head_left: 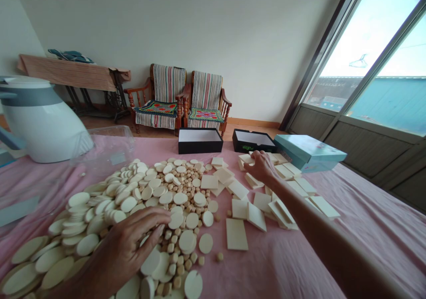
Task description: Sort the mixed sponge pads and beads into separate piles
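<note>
My left hand (pixel 135 234) reaches over a spread pile of round wooden discs (pixel 124 203), fingers stretched forward and thumb a little apart. Its fingertips are at the edge of one pale disc (pixel 175 220), with no grip on it visible. Beside it, small wooden cubes (pixel 175 243) with rounded corners lie among the discs. My right hand (pixel 262 168) is farther off, at the back of a scatter of square wooden tiles (pixel 237 234). Its fingers are closed on a thin square tile (pixel 246 158), partly hidden by the hand.
Two black open boxes (pixel 200 147) (pixel 254 140) and a light blue box (pixel 309 152) stand along the back of the pink cloth (pixel 276 263). At left are a white-and-grey jug (pixel 49 121) and a clear plastic container (pixel 109 146). Two wooden armchairs (pixel 166 90) stand beyond.
</note>
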Demonstrator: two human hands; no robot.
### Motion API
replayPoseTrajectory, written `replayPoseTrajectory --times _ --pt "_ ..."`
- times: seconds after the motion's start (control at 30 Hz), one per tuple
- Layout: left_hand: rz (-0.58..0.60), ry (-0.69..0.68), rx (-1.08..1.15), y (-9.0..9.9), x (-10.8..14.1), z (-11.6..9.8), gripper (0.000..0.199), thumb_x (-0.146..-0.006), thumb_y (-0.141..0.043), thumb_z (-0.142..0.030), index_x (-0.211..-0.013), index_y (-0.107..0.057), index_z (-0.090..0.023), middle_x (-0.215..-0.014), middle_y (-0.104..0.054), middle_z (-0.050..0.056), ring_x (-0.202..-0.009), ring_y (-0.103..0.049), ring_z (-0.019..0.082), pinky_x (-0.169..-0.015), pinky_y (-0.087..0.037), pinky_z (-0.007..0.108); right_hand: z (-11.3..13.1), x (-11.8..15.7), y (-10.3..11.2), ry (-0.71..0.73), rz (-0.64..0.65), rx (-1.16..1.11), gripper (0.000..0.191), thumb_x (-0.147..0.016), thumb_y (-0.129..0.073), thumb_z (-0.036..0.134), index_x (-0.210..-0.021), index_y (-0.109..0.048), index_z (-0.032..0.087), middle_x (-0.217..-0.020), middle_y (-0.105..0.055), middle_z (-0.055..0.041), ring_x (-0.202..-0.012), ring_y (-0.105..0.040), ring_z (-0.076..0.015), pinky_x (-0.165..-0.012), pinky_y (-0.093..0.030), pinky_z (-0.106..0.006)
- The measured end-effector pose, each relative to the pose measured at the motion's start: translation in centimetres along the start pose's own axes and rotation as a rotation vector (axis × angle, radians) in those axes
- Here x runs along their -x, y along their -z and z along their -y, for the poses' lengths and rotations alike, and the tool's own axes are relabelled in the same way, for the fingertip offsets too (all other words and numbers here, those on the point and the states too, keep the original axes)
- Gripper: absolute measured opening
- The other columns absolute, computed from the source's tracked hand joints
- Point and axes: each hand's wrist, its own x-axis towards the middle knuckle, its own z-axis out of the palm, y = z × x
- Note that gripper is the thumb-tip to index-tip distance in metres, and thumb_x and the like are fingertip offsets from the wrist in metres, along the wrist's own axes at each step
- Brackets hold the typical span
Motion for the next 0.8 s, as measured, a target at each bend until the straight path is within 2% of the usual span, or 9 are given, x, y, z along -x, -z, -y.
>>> replayPoseTrajectory --times 0.23,0.37,0.47,0.53,0.6,0.67,0.8 --pt "0.065 -0.078 -0.084 0.5 -0.2 0.4 0.017 -0.089 -0.054 -0.025 -0.1 -0.066 -0.024 -0.1 -0.072 0.001 -0.094 -0.069 0.014 -0.086 -0.053 0.018 0.1 0.0 -2.1 -0.033 -0.005 0.09 0.036 -0.082 -0.054 0.041 -0.102 -0.06 0.011 -0.101 -0.06 -0.0174 -0.101 -0.052 -0.0288 -0.085 -0.039 -0.037" --pt "0.044 -0.093 -0.098 0.3 -0.1 0.5 0.017 -0.088 -0.054 -0.023 -0.101 -0.065 -0.024 -0.099 -0.072 0.0 -0.094 -0.069 0.013 -0.085 -0.053 0.016 -1.0 -0.3 -1.5 -0.018 -0.038 0.078 0.038 -0.084 -0.052 0.049 -0.099 -0.062 0.015 -0.101 -0.061 -0.0151 -0.099 -0.054 -0.0291 -0.082 -0.04 -0.038" --pt "0.046 -0.1 -0.102 0.2 0.0 0.6 0.017 -0.087 -0.055 -0.024 -0.101 -0.065 -0.025 -0.099 -0.072 -0.001 -0.094 -0.069 0.012 -0.085 -0.053 0.014 -3.0 -2.4 -0.5 0.021 -0.061 0.023 0.031 -0.086 -0.052 0.039 -0.103 -0.063 0.015 -0.104 -0.062 -0.0138 -0.101 -0.055 -0.0272 -0.085 -0.041 -0.036" --pt "0.051 -0.106 -0.112 0.2 0.1 0.7 0.018 -0.086 -0.057 -0.024 -0.102 -0.065 -0.027 -0.099 -0.072 -0.002 -0.094 -0.069 0.012 -0.085 -0.053 0.013 -4.6 -4.4 0.0 0.04 0.027 0.021 0.035 -0.081 -0.056 0.028 -0.113 -0.061 0.015 -0.114 -0.061 -0.014 -0.108 -0.054 -0.0268 -0.089 -0.041 -0.036" --pt "0.041 -0.103 -0.121 0.1 0.2 0.9 0.018 -0.086 -0.057 -0.025 -0.102 -0.065 -0.027 -0.098 -0.072 -0.002 -0.093 -0.069 0.012 -0.084 -0.053 0.013 -6.0 -6.5 0.0 0.047 0.192 0.052 0.048 -0.073 -0.063 0.021 -0.12 -0.058 0.016 -0.123 -0.058 -0.0139 -0.115 -0.052 -0.0289 -0.091 -0.04 -0.038" --pt "0.027 -0.084 -0.125 -0.1 0.5 1.2 0.019 -0.087 -0.056 -0.025 -0.103 -0.066 -0.028 -0.098 -0.073 -0.003 -0.093 -0.07 0.012 -0.084 -0.053 0.013 -7.0 -8.2 -0.4 0.075 0.317 0.068 0.057 -0.064 -0.068 0.015 -0.121 -0.059 0.018 -0.125 -0.058 -0.0129 -0.117 -0.051 -0.0305 -0.091 -0.041 -0.039" --pt "0.031 -0.023 -0.139 -0.5 1.5 2.0 0.021 -0.087 -0.055 -0.028 -0.104 -0.067 -0.029 -0.101 -0.072 -0.002 -0.094 -0.069 0.014 -0.085 -0.055 0.017 -7.5 -9.9 -1.4 0.161 0.411 0.055 0.064 -0.055 -0.073 0.008 -0.118 -0.062 0.019 -0.12 -0.063 -0.0121 -0.114 -0.055 -0.0285 -0.089 -0.042 -0.037"
